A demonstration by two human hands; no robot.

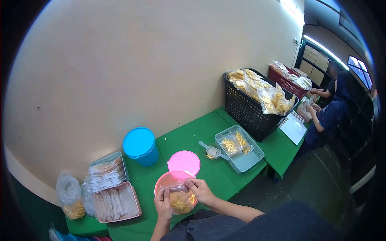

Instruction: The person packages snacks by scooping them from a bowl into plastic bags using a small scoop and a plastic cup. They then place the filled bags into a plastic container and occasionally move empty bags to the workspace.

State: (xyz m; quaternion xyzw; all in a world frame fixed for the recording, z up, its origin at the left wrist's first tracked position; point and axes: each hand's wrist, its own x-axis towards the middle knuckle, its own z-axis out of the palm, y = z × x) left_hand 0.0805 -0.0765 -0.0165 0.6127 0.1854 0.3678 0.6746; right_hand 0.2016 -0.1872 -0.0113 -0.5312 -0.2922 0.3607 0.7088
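Note:
My left hand (163, 205) and my right hand (200, 192) pinch the top edge of a clear plastic bag (180, 203) between them. Yellowish snack pieces lie in the bag's lower part. The bag hangs over a pink tub (161, 179), which holds more yellow sticks. Behind the tub lies its round pink lid (184, 162). To the right, a clear plastic scoop (213, 152) rests by a small dish with a few pieces. A light blue basket (242, 162) there holds filled bags of snack sticks (236, 143).
Left stand a blue lidded bucket (140, 146) and trays with stacked flat bags (110, 203). A black basket (249, 106) heaped with filled bags stands at right, with a dark red basket (287, 80) behind. Two people (331, 112) work at the far end of the green table (193, 134).

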